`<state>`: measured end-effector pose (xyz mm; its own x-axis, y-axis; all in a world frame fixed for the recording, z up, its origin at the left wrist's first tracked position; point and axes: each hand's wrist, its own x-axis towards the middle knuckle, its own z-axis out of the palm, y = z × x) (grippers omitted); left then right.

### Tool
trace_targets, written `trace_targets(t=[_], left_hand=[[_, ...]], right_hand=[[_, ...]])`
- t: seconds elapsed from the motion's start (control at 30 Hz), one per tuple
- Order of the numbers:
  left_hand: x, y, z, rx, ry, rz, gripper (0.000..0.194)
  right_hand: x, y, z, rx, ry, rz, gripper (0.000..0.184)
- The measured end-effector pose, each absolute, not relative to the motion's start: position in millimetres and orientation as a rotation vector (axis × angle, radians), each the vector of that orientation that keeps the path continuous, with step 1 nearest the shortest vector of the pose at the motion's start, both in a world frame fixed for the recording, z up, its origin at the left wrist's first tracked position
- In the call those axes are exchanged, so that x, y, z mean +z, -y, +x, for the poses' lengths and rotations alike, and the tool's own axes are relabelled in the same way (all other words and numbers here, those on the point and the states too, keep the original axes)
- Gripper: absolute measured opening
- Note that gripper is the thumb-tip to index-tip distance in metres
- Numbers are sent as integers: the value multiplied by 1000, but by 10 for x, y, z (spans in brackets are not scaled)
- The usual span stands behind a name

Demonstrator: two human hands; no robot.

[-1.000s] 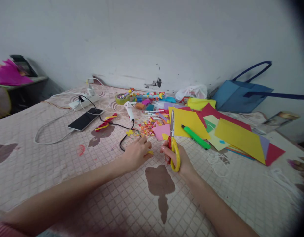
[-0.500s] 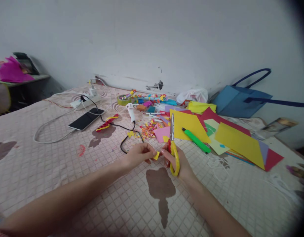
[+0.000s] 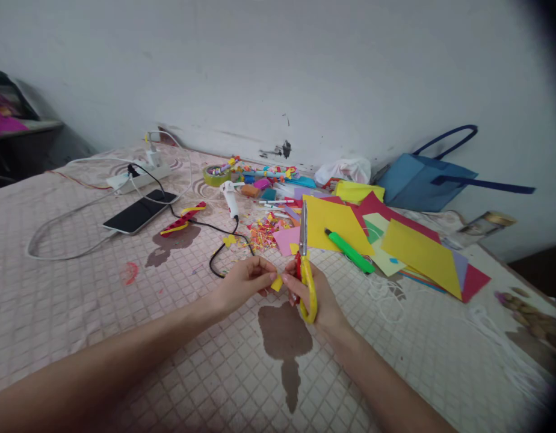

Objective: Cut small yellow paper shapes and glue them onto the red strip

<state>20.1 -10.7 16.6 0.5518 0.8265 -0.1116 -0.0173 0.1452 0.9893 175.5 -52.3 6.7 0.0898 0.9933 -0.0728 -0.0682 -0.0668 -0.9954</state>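
Between thumb and fingers, my left hand [image 3: 248,279] pinches a small piece of yellow paper [image 3: 277,282]. Close beside it, my right hand [image 3: 321,294] is closed around scissors [image 3: 307,270] with yellow and red handles, their blades pointing away from me. The right fingertips are near the paper's edge; whether they touch it I cannot tell. Past the hands lie small colourful paper scraps [image 3: 264,233] and a pink paper piece [image 3: 287,240]. A white glue gun [image 3: 230,199] with a black cord stands behind the scraps.
Yellow sheets [image 3: 334,225] and other coloured paper spread to the right, with a green utility knife [image 3: 350,251] on them. White string [image 3: 389,297] lies nearer. A blue bag [image 3: 425,180] leans at the wall. On the left are a phone [image 3: 140,211] and a power strip [image 3: 138,174] with cables.
The whole view has turned slightly right, so things appear farther left. Both hands keep their hold on the yellow paper and the scissors, and stay close together.
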Motion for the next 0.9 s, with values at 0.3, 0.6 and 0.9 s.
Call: trace_targets(t=[0.3,0.6,0.9], left_hand=[[86,91,198,570,-764,1349,27],[71,98,206,629,-768,1385,26],[44,122,207,526,-752,1391,26]], right_hand=[[97,535,1749,1206,1023,-1246,26],[72,528,1745,1177,1073,-1273,26],[65,530,1737,1155,1021,-1275,28]])
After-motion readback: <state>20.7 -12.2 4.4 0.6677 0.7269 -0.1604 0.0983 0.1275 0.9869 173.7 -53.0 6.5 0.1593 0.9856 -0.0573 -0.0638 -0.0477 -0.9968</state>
